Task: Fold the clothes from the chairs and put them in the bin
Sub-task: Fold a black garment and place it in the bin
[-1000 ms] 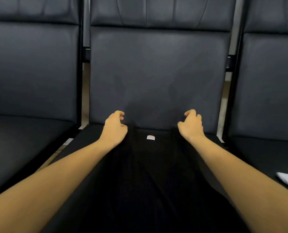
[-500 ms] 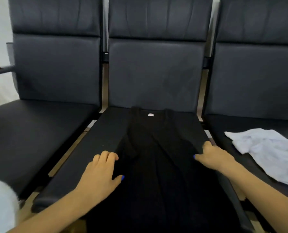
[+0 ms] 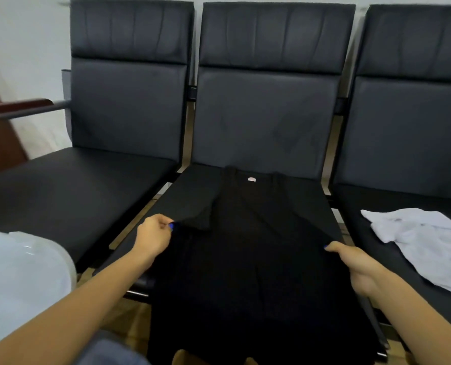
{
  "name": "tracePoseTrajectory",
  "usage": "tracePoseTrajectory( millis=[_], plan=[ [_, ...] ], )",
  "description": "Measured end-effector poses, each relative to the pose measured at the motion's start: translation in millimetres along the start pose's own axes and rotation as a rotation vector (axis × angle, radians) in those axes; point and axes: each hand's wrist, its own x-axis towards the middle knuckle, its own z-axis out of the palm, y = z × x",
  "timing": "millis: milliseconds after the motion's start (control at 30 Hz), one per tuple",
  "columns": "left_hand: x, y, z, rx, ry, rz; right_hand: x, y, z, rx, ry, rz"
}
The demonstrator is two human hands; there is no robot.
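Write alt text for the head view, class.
Both hands hold a black garment spread on the middle chair: left hand pinches one edge, right hand grips the other. A white garment lies on the right chair.

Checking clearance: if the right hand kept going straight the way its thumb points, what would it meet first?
Probably just more of the black garment that the right hand grips; its thumb points inward across the cloth. Depth is unclear.

Two bare forearms, no sleeves reaching into view, no watch or bracelet showing. Blue polish on the nails: seen on the thumb of the left hand [image 3: 154, 234] and on a fingertip of the right hand [image 3: 357, 267]. Grey-blue garment at the bottom edge, blurred
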Motion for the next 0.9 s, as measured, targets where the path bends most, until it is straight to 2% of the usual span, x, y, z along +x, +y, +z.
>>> tracePoseTrajectory(
  millis=[67,133,233,333,400,500,567,633,733,800,900],
  plan=[
    [10,-13,-9,-0.184,0.051,-0.148,0,-1,-1,0.112,-0.034,-0.004],
    [16,-20,-18,-0.143,0.095,-0.158,5,-1,-2,0.198,-0.048,-0.051],
    [25,-20,-28,0.324,0.094,0.057,15,-1,4,0.274,-0.063,-0.162],
    [31,-11,-32,0.710,0.143,0.196,24,-7,10,0.307,0.029,-0.239],
    [31,-13,-32,0.829,0.207,0.312,26,-10,12,0.292,0.080,-0.266],
    [22,-15,-29,0.917,0.170,0.594,29,-12,9,0.261,0.050,-0.258],
    [8,-7,-17,0.845,0.065,0.684,35,-11,8,0.226,0.084,-0.280],
    [-2,-1,3,0.715,-0.068,0.611,41,-10,8,0.136,0.213,-0.365],
    [-4,-5,21,0.812,-0.275,0.402,46,-8,6,-0.106,0.420,-0.561],
    [-2,-5,20,0.846,-0.330,0.331,48,-8,3,-0.207,0.502,-0.654],
    [1,-3,14,0.871,-0.361,0.260,49,-10,-5,-0.230,0.596,-0.687]
  ],
)
